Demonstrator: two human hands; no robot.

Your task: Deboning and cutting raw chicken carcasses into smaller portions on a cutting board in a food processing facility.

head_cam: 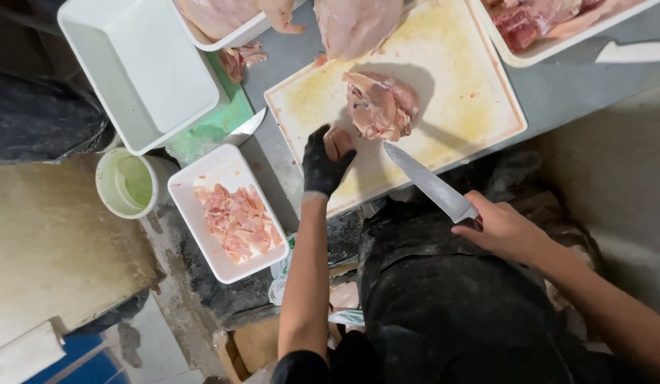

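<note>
Counter [565, 92]: grey, it carries my cutting board and the trays around it.
Cutting board [472, 92]: pale, stained yellow, my landmark for everything else.
Empty tray [141, 71]: white and deep, well to the left of the board.
Tray of cut meat [230, 213]: white, just left of the board's near corner, holding small pink pieces.
Chicken piece [380, 105]: raw, lying near the middle of the board.
Small cup [127, 183]: greenish, left of the board, beyond the tray of cut meat.
Knife [429, 183]: long blade, its tip over the board's near edge, pointing towards the chicken piece.
Left hand [326, 160]: in a black glove, curled closed around a small cut bit of meat at the board's near edge, just beside the chicken piece.
Right hand [502, 229]: bare, off the board's near side, wrapped tight on the knife handle.
Risk: I judge that the blade tip sits close to my gloved fingers, so a slip on wet meat could nick them; the small bit could also drop off the board's edge.
</note>
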